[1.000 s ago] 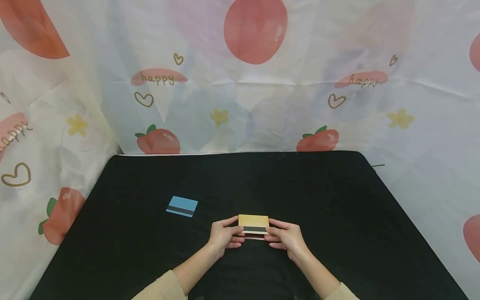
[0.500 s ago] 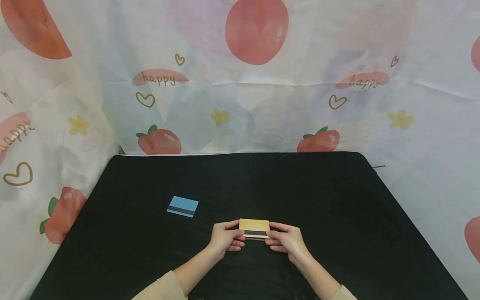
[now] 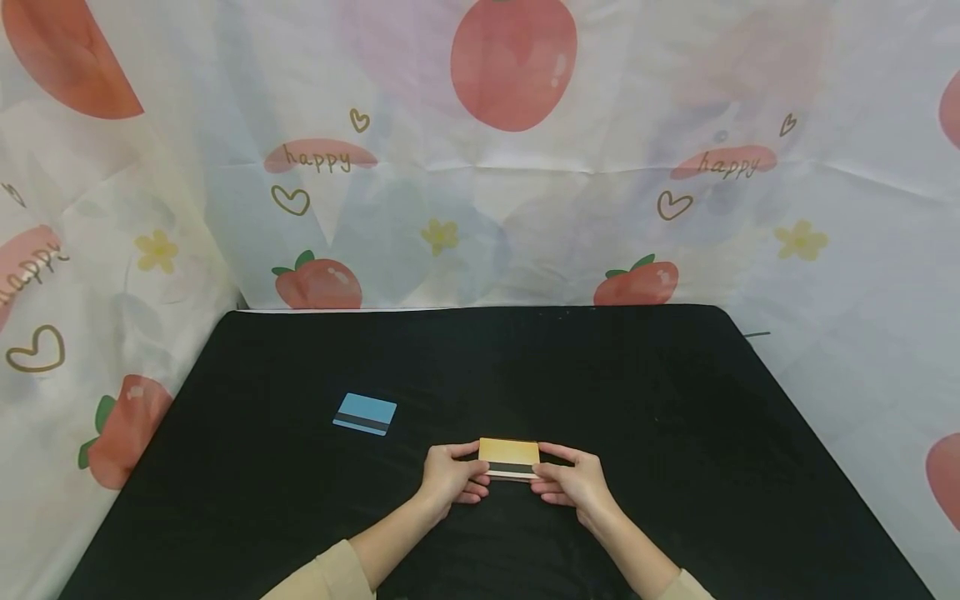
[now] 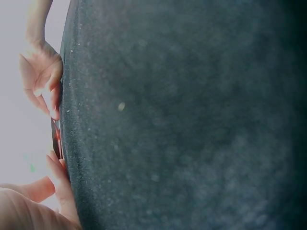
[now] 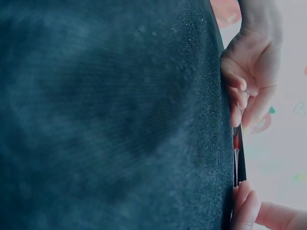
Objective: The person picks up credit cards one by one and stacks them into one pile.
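A gold card (image 3: 509, 451) with a dark magnetic stripe lies face-level between both hands, near the front middle of the black table. My left hand (image 3: 450, 473) pinches its left end, thumb on top at the near corner and index finger at the far corner. At the other end my right hand (image 3: 581, 481) grips it the same way. Just below the gold card's near edge shows a thin strip of another card (image 3: 512, 478), mostly hidden. From the right wrist, reddish and dark card edges (image 5: 236, 146) appear edge-on between the fingertips, low over the cloth.
A blue card (image 3: 365, 413) with a dark stripe lies flat on the black cloth (image 3: 637, 383), left of and farther back than the hands. Behind and beside the table hangs a white curtain (image 3: 525, 208) printed with fruit and hearts.
The gold card has come down slightly toward the near side, so the card under it now shows only as a thin strip. Both hands keep their hold; the blue card stays put.
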A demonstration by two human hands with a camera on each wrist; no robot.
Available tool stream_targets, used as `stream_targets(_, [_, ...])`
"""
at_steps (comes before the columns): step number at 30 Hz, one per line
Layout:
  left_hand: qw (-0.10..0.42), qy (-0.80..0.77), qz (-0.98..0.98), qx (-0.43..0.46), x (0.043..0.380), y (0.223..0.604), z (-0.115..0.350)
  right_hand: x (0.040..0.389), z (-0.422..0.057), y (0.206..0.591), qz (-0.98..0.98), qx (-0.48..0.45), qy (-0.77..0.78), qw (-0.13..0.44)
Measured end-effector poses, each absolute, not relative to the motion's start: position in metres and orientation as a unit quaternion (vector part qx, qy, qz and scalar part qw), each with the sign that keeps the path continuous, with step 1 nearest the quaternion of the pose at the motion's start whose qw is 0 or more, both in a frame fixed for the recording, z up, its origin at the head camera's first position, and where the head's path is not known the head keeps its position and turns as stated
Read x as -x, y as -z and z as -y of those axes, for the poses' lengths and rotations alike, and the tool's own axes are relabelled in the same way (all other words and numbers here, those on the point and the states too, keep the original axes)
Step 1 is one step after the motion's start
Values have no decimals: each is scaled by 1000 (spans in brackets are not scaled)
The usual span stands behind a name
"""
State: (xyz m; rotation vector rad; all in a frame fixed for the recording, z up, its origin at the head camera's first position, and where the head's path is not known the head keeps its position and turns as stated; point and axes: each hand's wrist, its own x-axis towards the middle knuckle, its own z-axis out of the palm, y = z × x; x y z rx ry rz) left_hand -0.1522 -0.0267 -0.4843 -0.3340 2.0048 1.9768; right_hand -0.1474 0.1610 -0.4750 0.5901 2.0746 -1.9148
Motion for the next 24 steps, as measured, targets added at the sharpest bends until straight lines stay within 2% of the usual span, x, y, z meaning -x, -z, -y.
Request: stream_targets(24, [113, -655, -741, 96, 155, 486, 27, 147, -162, 478, -728, -189, 649, 117])
